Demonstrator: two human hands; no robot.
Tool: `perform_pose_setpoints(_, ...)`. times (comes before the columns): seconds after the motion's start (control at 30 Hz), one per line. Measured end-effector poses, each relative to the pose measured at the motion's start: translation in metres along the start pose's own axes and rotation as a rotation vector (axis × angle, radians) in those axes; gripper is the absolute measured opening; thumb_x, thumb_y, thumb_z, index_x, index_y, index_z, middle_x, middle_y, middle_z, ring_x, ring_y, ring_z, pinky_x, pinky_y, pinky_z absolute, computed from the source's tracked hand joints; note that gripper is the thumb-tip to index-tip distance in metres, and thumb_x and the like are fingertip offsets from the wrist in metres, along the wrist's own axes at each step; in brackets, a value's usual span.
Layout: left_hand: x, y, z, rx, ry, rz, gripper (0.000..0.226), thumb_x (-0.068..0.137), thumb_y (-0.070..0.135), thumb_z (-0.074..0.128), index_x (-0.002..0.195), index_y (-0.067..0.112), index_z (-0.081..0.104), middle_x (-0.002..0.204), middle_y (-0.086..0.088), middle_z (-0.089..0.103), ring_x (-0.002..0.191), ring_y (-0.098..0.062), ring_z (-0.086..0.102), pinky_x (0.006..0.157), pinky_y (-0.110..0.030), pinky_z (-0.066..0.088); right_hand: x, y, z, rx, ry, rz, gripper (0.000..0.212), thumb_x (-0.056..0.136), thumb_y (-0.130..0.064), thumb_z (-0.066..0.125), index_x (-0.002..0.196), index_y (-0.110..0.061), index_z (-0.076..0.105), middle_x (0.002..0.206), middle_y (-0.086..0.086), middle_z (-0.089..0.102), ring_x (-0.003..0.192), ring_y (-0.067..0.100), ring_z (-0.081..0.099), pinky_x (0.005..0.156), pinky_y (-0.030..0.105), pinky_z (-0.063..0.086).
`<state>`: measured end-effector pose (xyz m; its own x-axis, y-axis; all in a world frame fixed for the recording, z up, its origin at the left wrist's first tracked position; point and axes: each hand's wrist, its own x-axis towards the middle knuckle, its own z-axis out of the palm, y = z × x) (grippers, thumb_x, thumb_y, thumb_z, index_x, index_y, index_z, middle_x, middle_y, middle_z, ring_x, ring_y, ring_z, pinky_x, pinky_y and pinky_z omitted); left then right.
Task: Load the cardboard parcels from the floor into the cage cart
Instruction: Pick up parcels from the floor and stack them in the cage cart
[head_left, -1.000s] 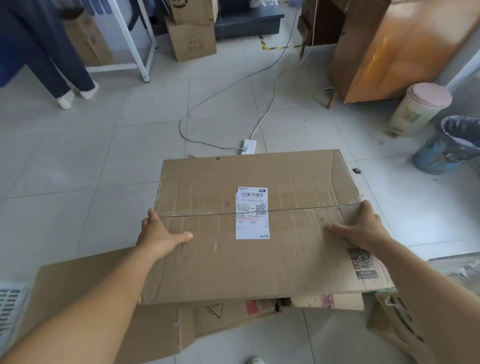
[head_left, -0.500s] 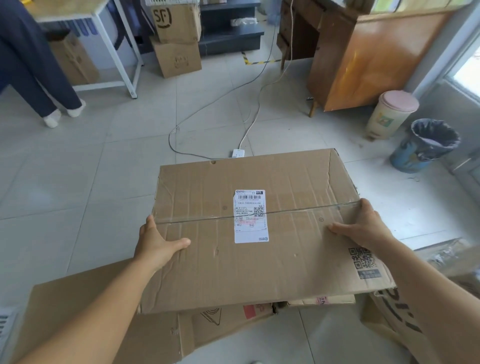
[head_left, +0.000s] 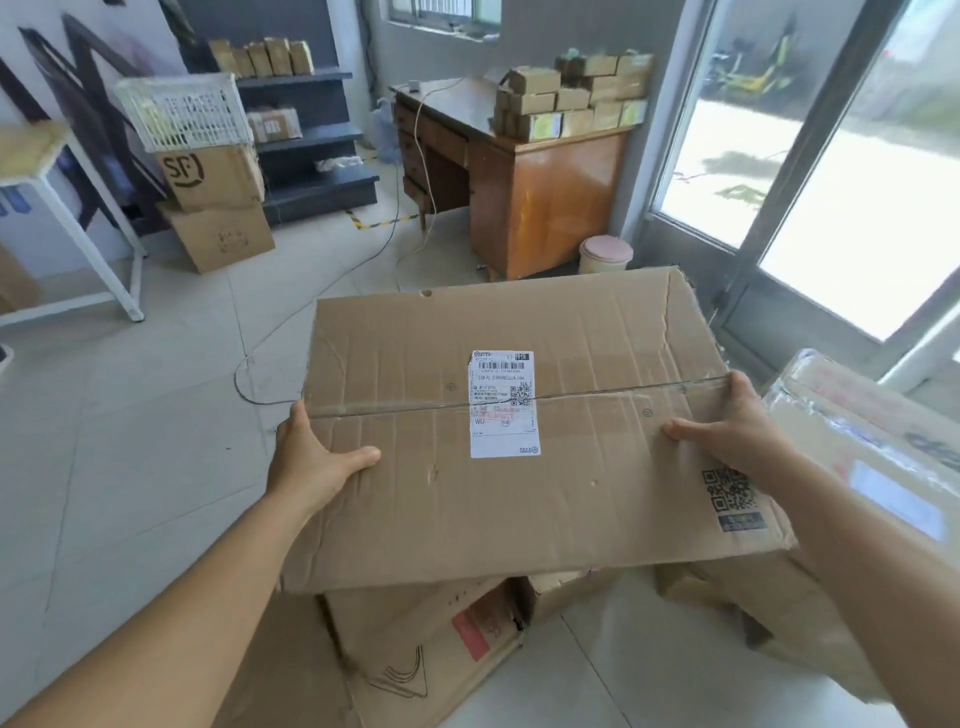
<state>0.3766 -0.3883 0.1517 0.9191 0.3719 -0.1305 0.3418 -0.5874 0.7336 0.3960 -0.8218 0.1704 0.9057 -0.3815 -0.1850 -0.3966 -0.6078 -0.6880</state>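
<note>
1. Carrying is the step in hand, as I judge it: I hold one large flat cardboard parcel (head_left: 519, 431) up in front of me, clear of the tiled floor (head_left: 130, 441) and above the other parcels (head_left: 431, 639) lying below it.
2. My left hand (head_left: 311, 462) grips the parcel's left edge, thumb laid on the top face and the other fingers curled out of sight beneath.
3. My right hand (head_left: 727, 431) grips the right edge the same way, thumb on top just beside the taped seam, with the printed QR code (head_left: 730, 491) near the wrist.
4. The shipping label (head_left: 503, 404) sits mid-top, between the two hands and well apart from both.
5. No cage cart shows in the view, so the next move calls for turning to find it, keeping the parcel level.
6. Another taped parcel (head_left: 857, 452) sits close by the right forearm; I judge a wide swing could knock it.
7. The top face is creased and soft-looking, so I expect it to flex under the thumbs.
</note>
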Motion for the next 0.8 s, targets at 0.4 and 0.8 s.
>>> perform_pose_setpoints(0.4,-0.067,0.091,-0.002,-0.066,-0.163,0.374,0.109,0.057,0.043,0.089,0.145,0.019,0.029,0.143,-0.007,0.042,0.128,-0.030,0.046,0.105,-0.049,0.041,-0.169,0.047,-0.138,0.104,0.395,0.105,0.098,0.060,-0.042,0.089,0.139,-0.027,0.034,0.126,0.006,0.053,0.115,0.028,0.052,0.098,0.048,0.047)
perform_pose_setpoints(0.8,-0.199,0.231,0.075,-0.191,-0.398,0.731,0.110,0.064,0.030,0.089,0.151,0.013,0.023,0.147,-0.012,0.037,0.134,-0.030,0.037,0.109,-0.042,0.033,-0.349,0.129,-0.287,0.130,0.815,0.243,0.083,0.058,-0.038,0.089,0.126,-0.024,0.043,0.119,0.004,0.058,0.107,0.025,0.057,0.098,0.041,0.047)
